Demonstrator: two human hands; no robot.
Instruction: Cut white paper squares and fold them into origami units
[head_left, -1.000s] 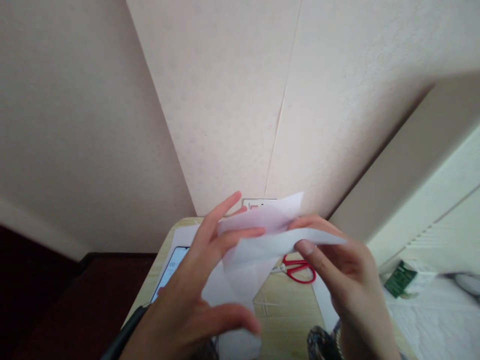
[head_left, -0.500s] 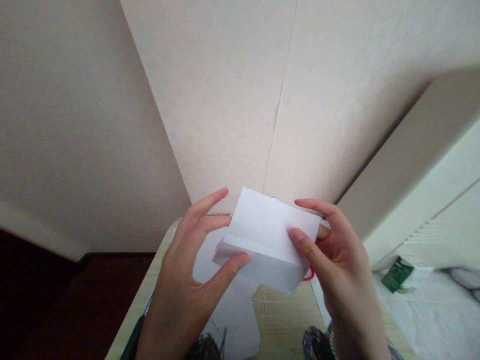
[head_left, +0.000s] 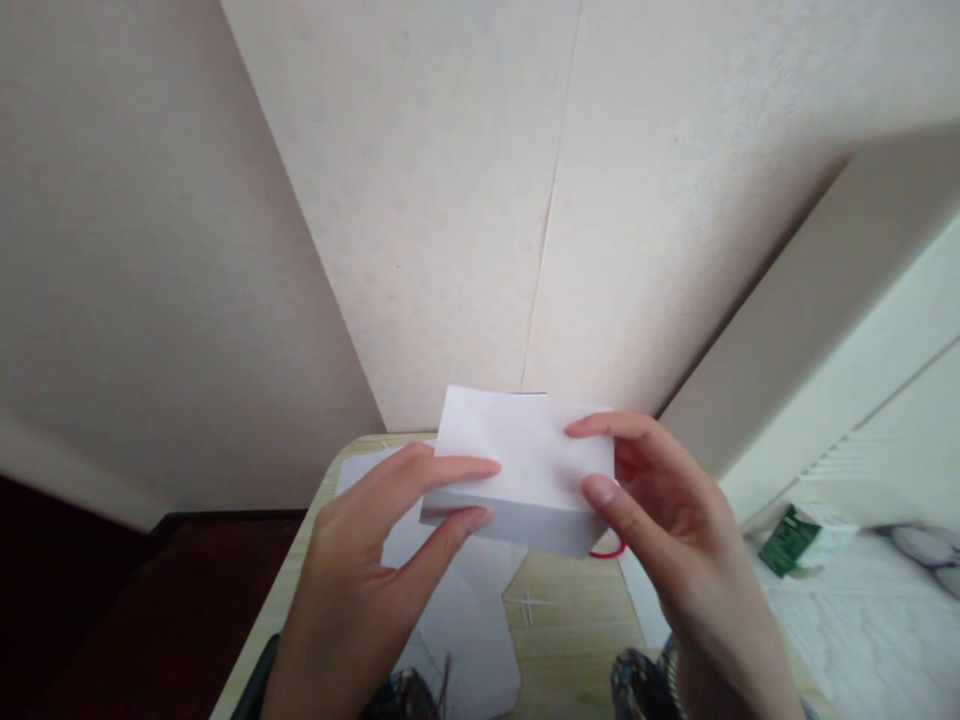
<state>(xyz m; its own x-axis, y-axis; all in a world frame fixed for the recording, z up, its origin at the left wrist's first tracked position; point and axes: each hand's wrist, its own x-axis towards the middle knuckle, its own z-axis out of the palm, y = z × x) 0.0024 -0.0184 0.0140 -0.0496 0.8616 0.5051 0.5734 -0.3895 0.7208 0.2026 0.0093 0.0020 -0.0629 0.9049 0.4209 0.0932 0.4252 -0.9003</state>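
from where i stand, the folded paper (head_left: pixel 517 455) is up in the air over the table (head_left: pixel 577 585), lifted clear of its top, probably so that both hands can get at the crease without the tabletop in the way. the left hand (head_left: pixel 367 560) has its end of the fold in a narrow pinch, forefinger lying along the upper panel and thumb under it on the shaded front panel, which looks meant to keep the two panels bent at an angle. the right hand (head_left: pixel 675 530) steadies the other end: its thumb presses the upper panel near the corner and its forefinger reaches over the far part of that panel, the two a little spread; the rest of its fingers curl behind, and i cannot tell how they touch. so the paper lies between the two hands, its crease running from the left fingertips toward the right thumb. on the table below, white sheets (head_left: pixel 469 625) cover much of the left side, thin white sticks (head_left: pixel 529 602) lie crossed near its middle, and toward its right a red loop (head_left: pixel 611 552) peeks out, mostly hidden by the paper.
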